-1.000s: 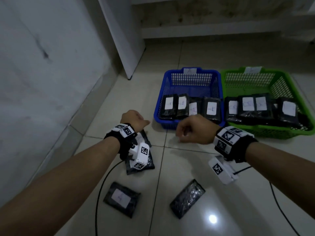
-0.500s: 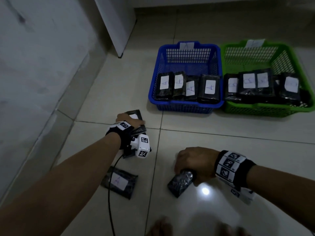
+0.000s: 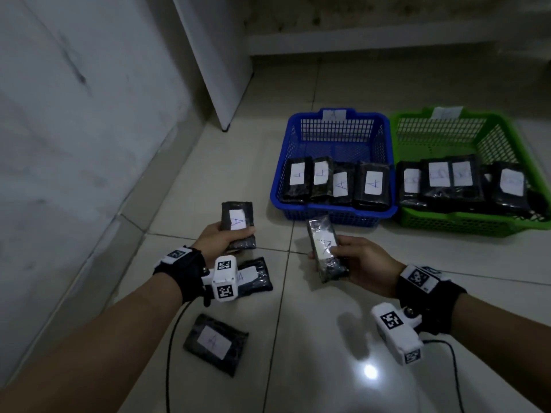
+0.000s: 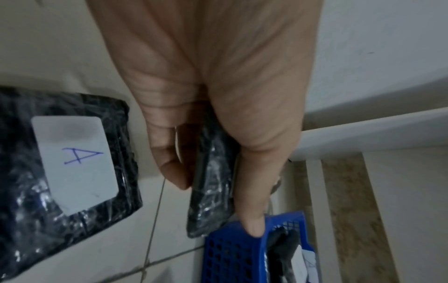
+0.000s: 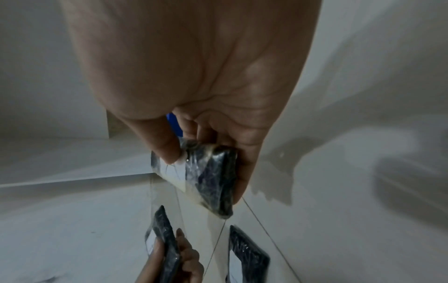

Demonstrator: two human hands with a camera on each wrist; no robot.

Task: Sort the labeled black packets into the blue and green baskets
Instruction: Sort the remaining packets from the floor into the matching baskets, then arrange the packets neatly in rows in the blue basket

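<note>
Two hands are each gripping a black plastic-wrapped packet with a white "A" label: left hand (image 3: 215,237) holding one packet (image 3: 238,223), right hand (image 3: 362,261) another (image 3: 324,248), both needing dropping into the nearby blue mesh basket (image 3: 329,214).

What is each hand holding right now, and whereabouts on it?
Each grips one black packet by its near end. The left hand holds an A-labeled packet; the right hand holds another packet, thumb on its label.
</note>
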